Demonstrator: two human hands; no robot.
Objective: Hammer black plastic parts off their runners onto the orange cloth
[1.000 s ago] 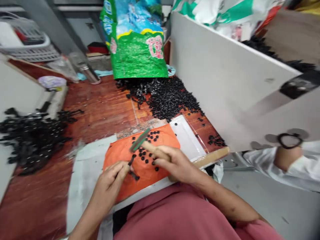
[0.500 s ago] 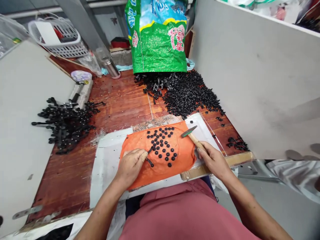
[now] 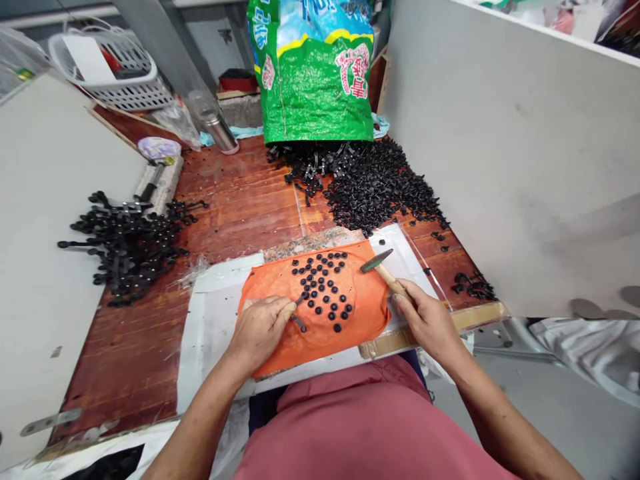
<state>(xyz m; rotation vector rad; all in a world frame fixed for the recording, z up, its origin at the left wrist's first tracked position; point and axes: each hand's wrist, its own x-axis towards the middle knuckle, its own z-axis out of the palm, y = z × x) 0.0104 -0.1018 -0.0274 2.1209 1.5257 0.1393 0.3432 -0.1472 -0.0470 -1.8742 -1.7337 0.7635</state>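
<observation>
One wooden table [image 3: 240,193], one orange cloth [image 3: 360,293], one hammer [image 3: 382,267], some black strap [image 3: 299,323], many black buttons [image 3: 326,299].
At the table we list: one green bag [image 3: 317,93] at the back; the orange cloth, laid flat before us; one pile of black pieces [image 3: 377,190] at the bag's lower edge; our left hand [image 3: 265,328], over the cloth's left side, pinching the black strap; our right hand [image 3: 425,319], gripping the hammer by its wooden handle, head over the cloth's right edge; black buttons, scattered about the cloth's middle.
</observation>
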